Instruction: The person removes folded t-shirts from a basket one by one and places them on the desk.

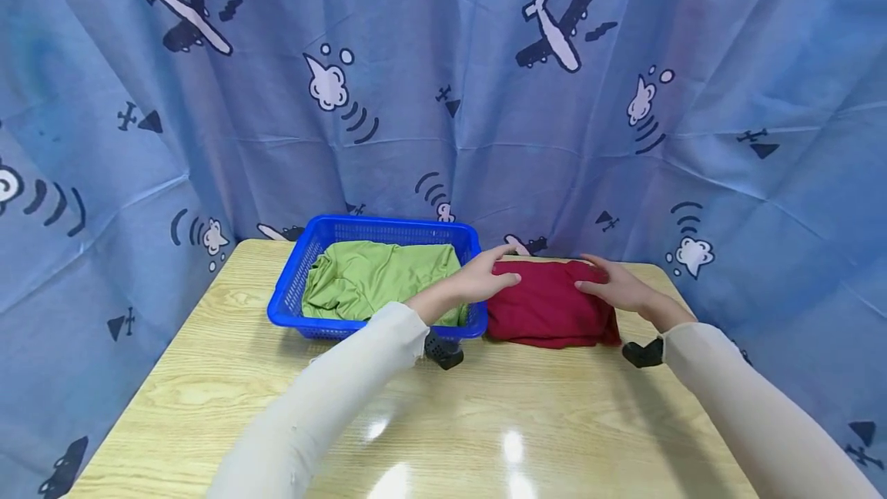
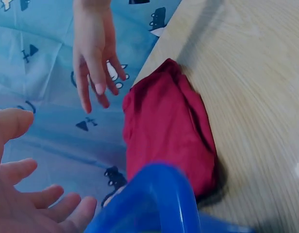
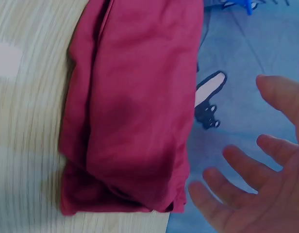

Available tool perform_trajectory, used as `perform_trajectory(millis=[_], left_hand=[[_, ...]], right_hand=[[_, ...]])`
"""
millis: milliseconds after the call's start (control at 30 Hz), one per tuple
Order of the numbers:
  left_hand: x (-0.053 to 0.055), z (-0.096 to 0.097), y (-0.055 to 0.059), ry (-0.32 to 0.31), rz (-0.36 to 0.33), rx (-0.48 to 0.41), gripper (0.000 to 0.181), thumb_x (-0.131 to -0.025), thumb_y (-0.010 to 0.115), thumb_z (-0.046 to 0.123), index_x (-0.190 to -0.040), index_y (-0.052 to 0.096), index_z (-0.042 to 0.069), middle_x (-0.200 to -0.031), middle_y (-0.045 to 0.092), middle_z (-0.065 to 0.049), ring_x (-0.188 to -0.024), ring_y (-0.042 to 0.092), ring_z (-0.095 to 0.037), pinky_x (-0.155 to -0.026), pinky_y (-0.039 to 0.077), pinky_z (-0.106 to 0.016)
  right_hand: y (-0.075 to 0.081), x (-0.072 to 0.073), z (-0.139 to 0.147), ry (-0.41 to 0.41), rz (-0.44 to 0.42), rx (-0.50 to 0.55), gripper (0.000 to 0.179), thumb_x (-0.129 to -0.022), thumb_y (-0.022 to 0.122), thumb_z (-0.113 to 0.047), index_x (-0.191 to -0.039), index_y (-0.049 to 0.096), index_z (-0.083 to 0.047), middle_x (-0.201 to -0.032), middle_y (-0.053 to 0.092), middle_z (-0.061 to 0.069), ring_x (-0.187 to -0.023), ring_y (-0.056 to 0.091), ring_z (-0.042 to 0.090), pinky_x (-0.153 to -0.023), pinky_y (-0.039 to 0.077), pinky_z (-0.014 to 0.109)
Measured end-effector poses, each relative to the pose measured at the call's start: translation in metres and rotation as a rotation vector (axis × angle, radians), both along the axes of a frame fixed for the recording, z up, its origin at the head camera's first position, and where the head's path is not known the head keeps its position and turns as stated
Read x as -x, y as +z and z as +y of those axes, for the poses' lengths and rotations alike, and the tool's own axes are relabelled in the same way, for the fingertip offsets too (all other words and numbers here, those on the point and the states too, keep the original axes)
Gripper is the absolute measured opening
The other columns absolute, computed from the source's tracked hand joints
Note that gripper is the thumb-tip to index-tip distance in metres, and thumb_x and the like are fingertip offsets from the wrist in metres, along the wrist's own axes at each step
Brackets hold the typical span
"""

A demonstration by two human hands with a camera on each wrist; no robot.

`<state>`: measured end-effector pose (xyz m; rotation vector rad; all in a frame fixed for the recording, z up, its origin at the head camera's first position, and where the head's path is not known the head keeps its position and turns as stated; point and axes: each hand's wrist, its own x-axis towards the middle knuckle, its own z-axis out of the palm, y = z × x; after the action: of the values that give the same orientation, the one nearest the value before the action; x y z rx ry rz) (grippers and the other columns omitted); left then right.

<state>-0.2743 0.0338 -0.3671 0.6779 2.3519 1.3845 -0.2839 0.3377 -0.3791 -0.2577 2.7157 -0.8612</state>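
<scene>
A folded dark red cloth (image 1: 547,306) lies on the wooden table, just right of a blue plastic basket (image 1: 315,324). Inside the basket is a crumpled green cloth (image 1: 381,276). My left hand (image 1: 478,277) hovers over the basket's right rim, near the red cloth's left end, its fingers spread and holding nothing. Above the cloth's right end is my right hand (image 1: 617,286), also with loose, parted fingers and nothing in them. In the right wrist view, the red cloth (image 3: 140,107) shows uneven, layered folds along one side, apart from the right hand's fingers (image 3: 246,167).
A blue curtain (image 1: 443,98) printed with airplanes hangs right behind the table's far edge and along both sides. The wooden table (image 1: 485,422) reaches toward me in front of the basket and cloth. Black wrist devices (image 1: 443,350) sit beneath the sleeves.
</scene>
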Motion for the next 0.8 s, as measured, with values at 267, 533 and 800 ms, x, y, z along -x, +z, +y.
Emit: perform_trajectory(millis=[267, 533, 800], left_hand=[[-0.004, -0.050, -0.009, 0.034, 0.003, -0.051, 0.057, -0.103, 0.055, 0.022, -0.157, 0.036, 0.012, -0.158, 0.039, -0.023, -0.144, 0.042, -0.042, -0.115, 0.041, -0.053], [-0.007, -0.089, -0.013, 0.089, -0.002, -0.046, 0.058, -0.103, 0.054, 0.021, -0.157, 0.035, 0.009, -0.156, 0.041, -0.025, -0.141, 0.044, -0.043, -0.115, 0.041, -0.053], [-0.012, -0.129, -0.018, 0.094, -0.020, 0.022, 0.059, -0.105, 0.052, 0.024, -0.158, 0.032, 0.010, -0.157, 0.037, -0.027, -0.144, 0.038, -0.046, -0.116, 0.037, -0.057]], right_hand=[[0.009, -0.013, -0.015, 0.025, 0.060, 0.093, 0.074, -0.104, 0.056, -0.030, -0.160, 0.018, 0.000, -0.151, 0.043, 0.034, -0.137, 0.046, 0.051, -0.109, 0.044, 0.061], [0.021, -0.021, -0.039, 0.089, 0.108, 0.161, 0.069, -0.105, 0.055, -0.025, -0.160, 0.021, -0.001, -0.148, 0.047, 0.033, -0.134, 0.051, 0.048, -0.108, 0.045, 0.061], [0.026, -0.020, -0.073, 0.164, 0.057, 0.241, 0.068, -0.105, 0.055, -0.026, -0.161, 0.021, -0.006, -0.152, 0.045, 0.030, -0.136, 0.050, 0.047, -0.111, 0.042, 0.062]])
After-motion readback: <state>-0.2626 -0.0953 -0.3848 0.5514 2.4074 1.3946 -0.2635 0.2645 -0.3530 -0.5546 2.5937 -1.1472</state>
